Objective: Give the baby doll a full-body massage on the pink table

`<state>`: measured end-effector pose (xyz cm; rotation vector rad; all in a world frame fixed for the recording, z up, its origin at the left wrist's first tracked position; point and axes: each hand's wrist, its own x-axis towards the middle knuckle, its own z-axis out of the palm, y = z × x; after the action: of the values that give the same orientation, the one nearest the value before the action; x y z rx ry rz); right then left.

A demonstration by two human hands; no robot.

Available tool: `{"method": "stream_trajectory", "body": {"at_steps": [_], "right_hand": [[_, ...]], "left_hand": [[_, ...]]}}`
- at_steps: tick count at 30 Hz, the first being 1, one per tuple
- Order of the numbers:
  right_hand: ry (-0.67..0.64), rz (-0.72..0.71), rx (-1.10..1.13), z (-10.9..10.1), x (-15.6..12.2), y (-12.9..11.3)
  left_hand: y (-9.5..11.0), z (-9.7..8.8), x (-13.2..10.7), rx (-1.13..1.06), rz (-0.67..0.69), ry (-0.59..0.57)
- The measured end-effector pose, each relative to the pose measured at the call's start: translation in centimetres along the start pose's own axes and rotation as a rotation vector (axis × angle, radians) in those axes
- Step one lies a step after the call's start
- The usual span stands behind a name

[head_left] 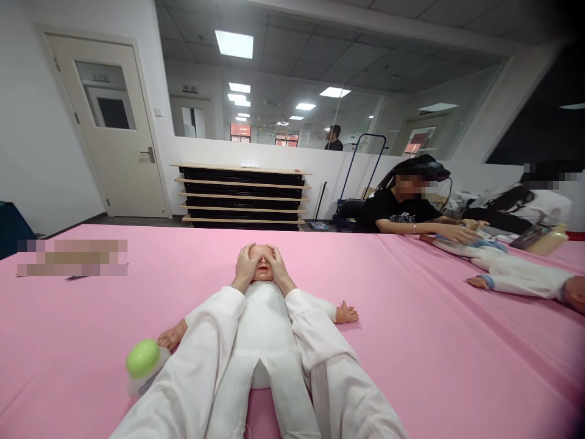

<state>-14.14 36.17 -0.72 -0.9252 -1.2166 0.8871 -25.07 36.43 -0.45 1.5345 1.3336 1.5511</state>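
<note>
A baby doll in a white suit [262, 323] lies on its back on the pink table cover [411, 341], head pointing away from me. My left hand [247, 266] cups the left side of the doll's head, fingers curved over its forehead. Mirroring it on the right side, my right hand [276, 266] also has its fingers wrapped against the head. Both my arms are in white sleeves and lie over the doll's body. A bottle with a green cap [142, 361] stands by my left sleeve, near the doll's outstretched arm.
At the far right, two other people lean over a second doll in white [512, 268] on the same table. A low shelf of black trays [242, 194] stands against the back wall, beside a white door [112, 128]. Another person stands behind the glass partition.
</note>
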Motion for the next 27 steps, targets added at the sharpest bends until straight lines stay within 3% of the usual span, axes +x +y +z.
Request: {"method": "stream_trajectory", "body": {"at_steps": [11,20,27], "right_hand": [[0.093,0.065,-0.036,0.4,0.9,0.0],[-0.012,-0.03,-0.029,-0.1,0.0,-0.3],[0.054,0.034,-0.004,0.3,1.0,0.3]], "left_hand": [[0.1,0.3,0.6,-0.026,-0.086,0.021],[0.0,0.0,0.1,0.014,-0.007,0.007],[-0.1,0.3,0.6,-0.027,-0.085,0.011]]}}
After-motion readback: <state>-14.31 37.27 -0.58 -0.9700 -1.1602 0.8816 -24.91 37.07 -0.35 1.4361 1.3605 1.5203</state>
